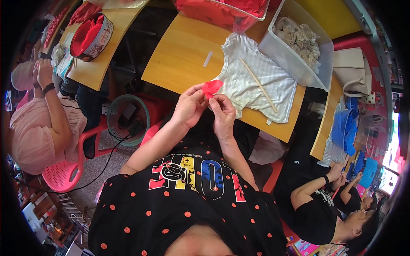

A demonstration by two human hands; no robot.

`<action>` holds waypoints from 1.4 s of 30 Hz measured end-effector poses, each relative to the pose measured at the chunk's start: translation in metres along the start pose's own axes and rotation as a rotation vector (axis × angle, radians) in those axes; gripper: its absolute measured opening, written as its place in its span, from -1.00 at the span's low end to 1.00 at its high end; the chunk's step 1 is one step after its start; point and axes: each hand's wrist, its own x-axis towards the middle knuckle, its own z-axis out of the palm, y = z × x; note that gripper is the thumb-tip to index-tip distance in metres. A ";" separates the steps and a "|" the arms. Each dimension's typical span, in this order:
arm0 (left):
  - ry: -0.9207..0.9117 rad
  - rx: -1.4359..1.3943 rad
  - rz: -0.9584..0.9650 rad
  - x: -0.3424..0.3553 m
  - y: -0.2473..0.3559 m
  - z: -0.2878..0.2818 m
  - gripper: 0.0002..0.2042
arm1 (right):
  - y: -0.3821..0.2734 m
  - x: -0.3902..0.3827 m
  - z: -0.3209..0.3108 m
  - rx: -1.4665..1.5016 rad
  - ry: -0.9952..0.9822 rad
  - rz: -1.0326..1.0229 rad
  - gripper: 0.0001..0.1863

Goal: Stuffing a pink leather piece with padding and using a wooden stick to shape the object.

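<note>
In front of my chest, both hands pinch one small, thin red piece (212, 86), cloth-like and gathered at its lower end. My left hand (192, 105) grips it from the left with thumb and fingers. My right hand (224, 114) closes on its lower end, and the fingertips of both hands nearly meet there. Just beyond my hands a crumpled white shirt-like cloth (239, 72) is spread on the wooden table (171, 51). Across the cloth lies a thin wooden stick (259, 85). A short white strip (208, 59) rests on the bare wood left of the cloth.
At the table's far edge stands a clear bin of red pieces (252, 16); right of it, a translucent bin (279, 57) holds beige bundles. A round tin (97, 49) with red pieces sits on the left table. Co-workers sit left and right. A green basket (112, 121) stands left.
</note>
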 end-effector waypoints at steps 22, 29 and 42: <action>-0.026 0.992 0.794 0.002 0.007 -0.003 -0.82 | -0.023 0.015 -0.005 -1.167 0.004 -0.546 -0.72; 0.000 0.591 0.445 0.002 -0.008 -0.004 -0.76 | -0.009 0.014 -0.012 -1.128 0.030 -0.592 -0.82; 0.005 0.720 0.250 0.007 0.005 -0.017 -0.87 | -0.011 0.012 -0.007 -1.015 0.029 -0.532 -0.83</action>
